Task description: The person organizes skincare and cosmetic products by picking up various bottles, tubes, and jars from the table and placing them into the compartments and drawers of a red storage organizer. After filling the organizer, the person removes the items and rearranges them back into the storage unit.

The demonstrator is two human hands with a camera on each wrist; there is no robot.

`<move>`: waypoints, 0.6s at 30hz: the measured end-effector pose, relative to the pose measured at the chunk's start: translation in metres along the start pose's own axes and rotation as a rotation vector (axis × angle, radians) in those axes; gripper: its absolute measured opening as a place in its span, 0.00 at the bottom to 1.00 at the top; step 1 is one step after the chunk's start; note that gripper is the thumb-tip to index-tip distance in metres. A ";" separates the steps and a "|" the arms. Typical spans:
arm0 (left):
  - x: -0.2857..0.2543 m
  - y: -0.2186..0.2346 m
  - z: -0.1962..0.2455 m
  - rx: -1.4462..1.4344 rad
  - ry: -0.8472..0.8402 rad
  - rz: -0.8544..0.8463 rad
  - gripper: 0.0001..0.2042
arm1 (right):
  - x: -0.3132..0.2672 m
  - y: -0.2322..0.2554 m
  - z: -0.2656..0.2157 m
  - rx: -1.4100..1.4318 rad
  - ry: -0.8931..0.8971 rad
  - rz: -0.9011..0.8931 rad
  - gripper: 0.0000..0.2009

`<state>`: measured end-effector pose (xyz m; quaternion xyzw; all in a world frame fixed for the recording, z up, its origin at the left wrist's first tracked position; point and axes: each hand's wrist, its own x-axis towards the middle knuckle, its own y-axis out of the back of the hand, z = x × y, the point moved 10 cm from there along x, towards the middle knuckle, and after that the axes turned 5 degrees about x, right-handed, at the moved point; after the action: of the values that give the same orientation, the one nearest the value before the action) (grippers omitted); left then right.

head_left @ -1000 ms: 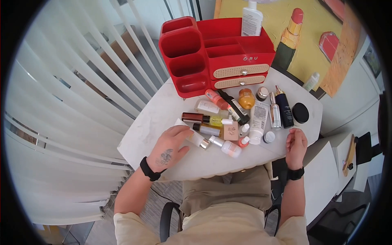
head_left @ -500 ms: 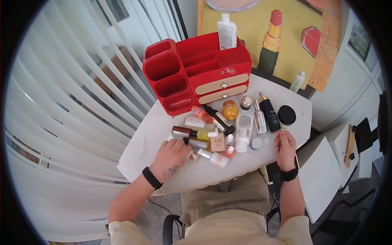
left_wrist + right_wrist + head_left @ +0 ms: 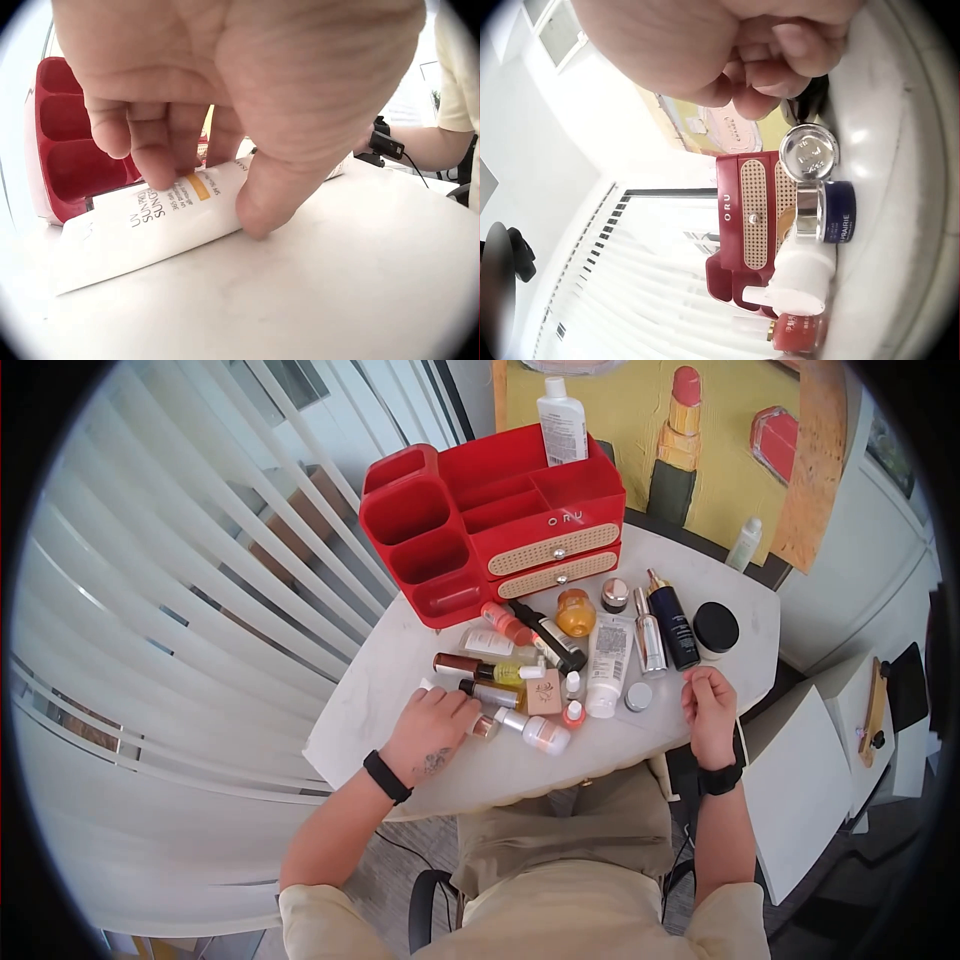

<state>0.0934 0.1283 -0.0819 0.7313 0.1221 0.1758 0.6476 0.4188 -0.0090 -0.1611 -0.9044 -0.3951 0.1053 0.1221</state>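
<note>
In the head view my left hand [image 3: 428, 732] lies over a white sunscreen tube near the table's front left. The left wrist view has the sunscreen tube [image 3: 161, 217] flat on the table, the thumb on its near edge and bent fingers along the far one, pinching it. Beyond the hand are a dark-capped bottle [image 3: 492, 693] and a white-capped pump bottle [image 3: 540, 732]. My right hand [image 3: 710, 705] rests at the table's right edge, fingers loosely curled, holding nothing. Nearest to it are a dark blue bottle [image 3: 676, 625] and a black-lidded jar [image 3: 716, 628].
A red organizer [image 3: 475, 550] with two drawers stands at the back, a white bottle [image 3: 563, 425] in its rear compartment. Several cosmetics, including a white tube [image 3: 608, 660], an orange jar [image 3: 575, 612] and a small box [image 3: 544, 693], crowd the middle of the white table [image 3: 365, 705].
My left hand has moved forward onto the sunscreen tube, its thumb and fingers closing around it. The right hand stays at the table edge. The head view has shifted.
</note>
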 end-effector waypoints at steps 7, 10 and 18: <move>-0.003 0.011 0.002 -0.059 0.045 0.112 0.16 | -0.001 -0.001 0.000 -0.040 0.052 -0.020 0.07; -0.004 0.013 0.002 -0.090 0.056 0.096 0.18 | -0.001 0.000 0.001 -0.050 0.058 -0.022 0.07; -0.005 0.014 0.016 -0.175 0.094 0.070 0.25 | -0.001 -0.002 0.001 -0.038 0.060 -0.034 0.05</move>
<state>0.0949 0.1099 -0.0697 0.6667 0.1107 0.2424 0.6960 0.4165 -0.0079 -0.1617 -0.9025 -0.4084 0.0686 0.1185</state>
